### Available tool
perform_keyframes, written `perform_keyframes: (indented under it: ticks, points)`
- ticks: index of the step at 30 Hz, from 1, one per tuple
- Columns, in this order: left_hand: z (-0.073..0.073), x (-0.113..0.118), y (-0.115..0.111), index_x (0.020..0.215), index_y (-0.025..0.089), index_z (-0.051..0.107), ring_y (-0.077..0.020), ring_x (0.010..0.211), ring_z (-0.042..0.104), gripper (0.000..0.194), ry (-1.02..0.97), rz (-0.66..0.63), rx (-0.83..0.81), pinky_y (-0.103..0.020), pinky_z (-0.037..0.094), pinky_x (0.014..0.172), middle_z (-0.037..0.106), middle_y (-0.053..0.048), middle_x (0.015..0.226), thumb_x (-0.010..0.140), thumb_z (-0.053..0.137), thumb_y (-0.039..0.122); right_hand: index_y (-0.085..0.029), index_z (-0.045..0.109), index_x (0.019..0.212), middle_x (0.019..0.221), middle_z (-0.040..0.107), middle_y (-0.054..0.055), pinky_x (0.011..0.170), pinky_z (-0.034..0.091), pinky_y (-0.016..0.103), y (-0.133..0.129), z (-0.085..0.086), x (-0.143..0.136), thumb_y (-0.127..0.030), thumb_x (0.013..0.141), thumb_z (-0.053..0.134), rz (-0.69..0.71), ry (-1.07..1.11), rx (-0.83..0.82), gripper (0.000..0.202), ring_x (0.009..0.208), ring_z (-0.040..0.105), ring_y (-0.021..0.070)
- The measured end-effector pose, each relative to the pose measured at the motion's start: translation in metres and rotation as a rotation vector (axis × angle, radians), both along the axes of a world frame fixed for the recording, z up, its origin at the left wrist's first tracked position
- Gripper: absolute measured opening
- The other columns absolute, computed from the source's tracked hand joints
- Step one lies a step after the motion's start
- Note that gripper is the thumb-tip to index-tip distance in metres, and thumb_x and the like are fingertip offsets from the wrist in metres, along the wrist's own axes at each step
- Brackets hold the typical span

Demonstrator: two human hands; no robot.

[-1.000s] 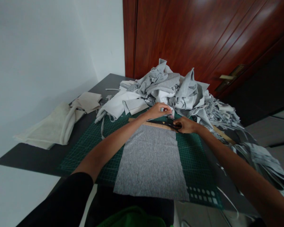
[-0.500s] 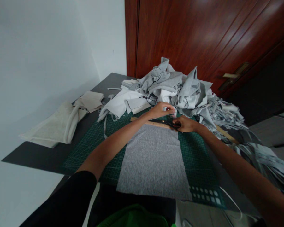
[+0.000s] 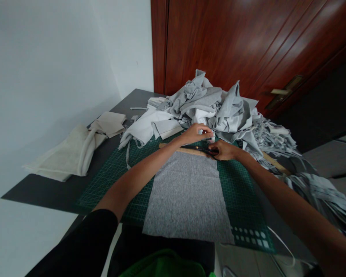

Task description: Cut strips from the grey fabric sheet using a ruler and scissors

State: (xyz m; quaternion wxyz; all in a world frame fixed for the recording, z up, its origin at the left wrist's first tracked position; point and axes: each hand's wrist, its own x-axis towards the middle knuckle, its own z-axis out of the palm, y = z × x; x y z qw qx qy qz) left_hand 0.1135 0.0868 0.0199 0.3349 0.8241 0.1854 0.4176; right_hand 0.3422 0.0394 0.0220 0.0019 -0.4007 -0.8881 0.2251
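My right hand is closed around the black handles of a pair of scissors, whose blades point left. They lie low over a wooden ruler along the far edge of a grey fabric piece. Just beyond the scissors, my left hand pinches thumb and fingers together at a small whitish bit, too small to make out. Beneath the fabric is a green cutting mat with a printed grid. The fabric's near edge hangs over the mat's front.
A heap of grey and white cloth rises behind my hands against a brown door. Shredded scraps and another wooden strip lie right. Folded cream cloth sits left by the wall. Striped fabric lies far right.
Almost nothing differs. My right hand and the scissors have shifted very slightly left and up; the left hand stays at the same spot.
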Motion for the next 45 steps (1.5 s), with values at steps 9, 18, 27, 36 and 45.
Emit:
perform_keyframes:
  ticks: [9,18,27,36,45]
  points:
    - [-0.001,0.000,0.001,0.091,0.017,0.084,-0.0180,0.085,0.068,0.028,-0.024,-0.016,0.015,-0.032,0.050,0.085,0.081,-0.008,0.090,0.096,0.075,0.043,-0.023,0.050,0.067,0.059,0.049,-0.006,0.062,0.028,0.030,-0.001,-0.002,0.003,-0.026,0.072,0.066,0.004,-0.016,0.052,0.018,0.057,0.042,0.0127]
    - [0.002,-0.001,-0.001,0.091,0.017,0.083,-0.0192,0.089,0.071,0.027,-0.028,-0.013,0.009,-0.032,0.051,0.086,0.081,-0.009,0.092,0.096,0.076,0.042,-0.022,0.054,0.068,0.058,0.047,-0.005,0.062,0.027,0.031,0.000,-0.002,0.005,-0.025,0.074,0.065,0.005,-0.030,0.047,0.013,0.057,0.040,0.0132]
    - [0.003,-0.002,0.002,0.092,0.017,0.083,-0.0181,0.090,0.071,0.024,-0.022,0.010,-0.011,-0.031,0.051,0.086,0.082,-0.007,0.094,0.096,0.075,0.039,-0.023,0.049,0.066,0.058,0.044,-0.006,0.063,0.027,0.032,0.000,0.001,0.005,-0.023,0.071,0.064,-0.006,-0.044,0.045,0.016,0.056,0.039,0.0129]
    - [0.005,-0.003,0.001,0.091,0.017,0.082,-0.0175,0.088,0.070,0.031,-0.008,0.027,-0.045,-0.031,0.050,0.084,0.081,-0.007,0.092,0.094,0.075,0.046,-0.024,0.046,0.065,0.057,0.042,-0.007,0.061,0.026,0.031,0.003,-0.001,0.007,-0.023,0.068,0.062,0.016,0.013,0.017,0.017,0.056,0.037,0.0131]
    - [0.023,-0.026,0.016,0.092,0.016,0.082,-0.0183,0.087,0.066,0.046,-0.007,0.055,-0.113,-0.033,0.050,0.086,0.077,-0.005,0.088,0.088,0.078,0.061,-0.024,0.048,0.066,0.060,0.048,-0.005,0.061,0.030,0.031,-0.001,0.000,0.003,-0.028,0.072,0.066,-0.008,0.028,-0.001,0.019,0.057,0.040,0.0132]
